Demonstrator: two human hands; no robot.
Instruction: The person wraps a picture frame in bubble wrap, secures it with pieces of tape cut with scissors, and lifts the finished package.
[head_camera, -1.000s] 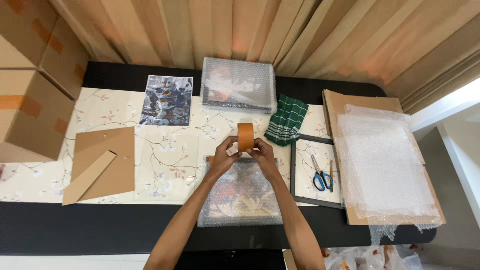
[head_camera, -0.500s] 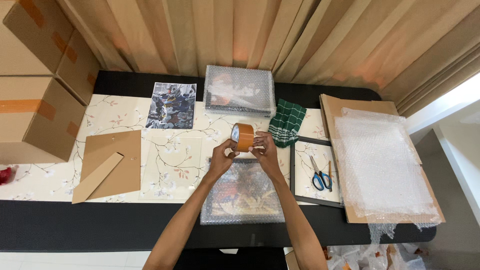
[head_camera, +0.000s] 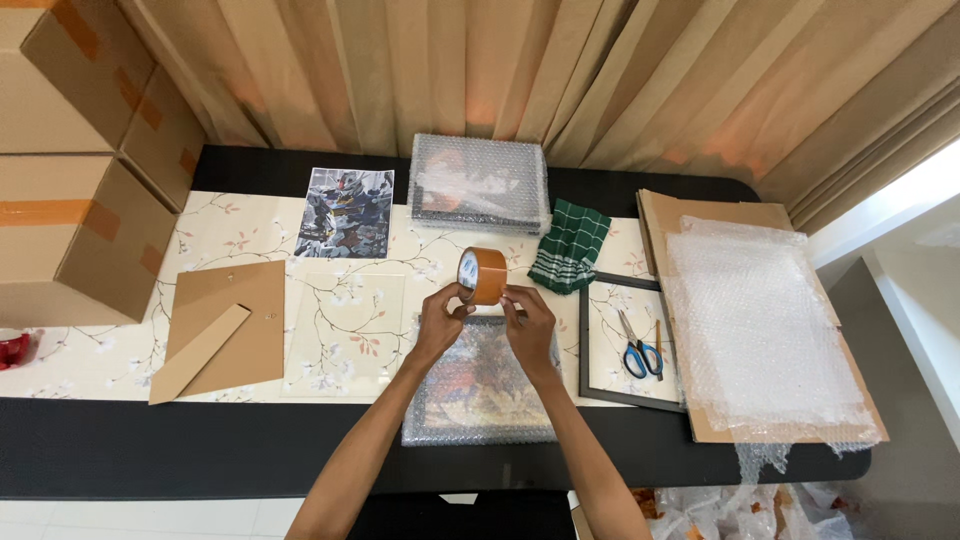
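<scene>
Centre of the frame: both hands hold a roll of brown packing tape (head_camera: 483, 276) raised just above a bubble-wrapped picture (head_camera: 482, 385) that lies flat at the near edge of the table (head_camera: 140, 450). The left hand (head_camera: 440, 322) closes its fingers around the lower side of the roll, steadying it; the right hand (head_camera: 528, 318) pinches at the roll's outer face with thumb and fingertips together, a grip that suits picking at the tape's loose end, though the end itself is too small to make out. The roll is turned so its open core faces left. Directly beyond, toward the top of the frame, a second bubble-wrapped bundle (head_camera: 478, 183) rests near a folded green checked cloth (head_camera: 570, 245). Right of the hands, scissors with blue handles (head_camera: 637, 352) lie inside an empty black frame (head_camera: 628, 340), within easy reach. Far right, a sheet of bubble wrap (head_camera: 760, 330) is spread over cardboard. At left lie a brown frame backing (head_camera: 225, 325) and stacked cardboard boxes (head_camera: 70, 150).
</scene>
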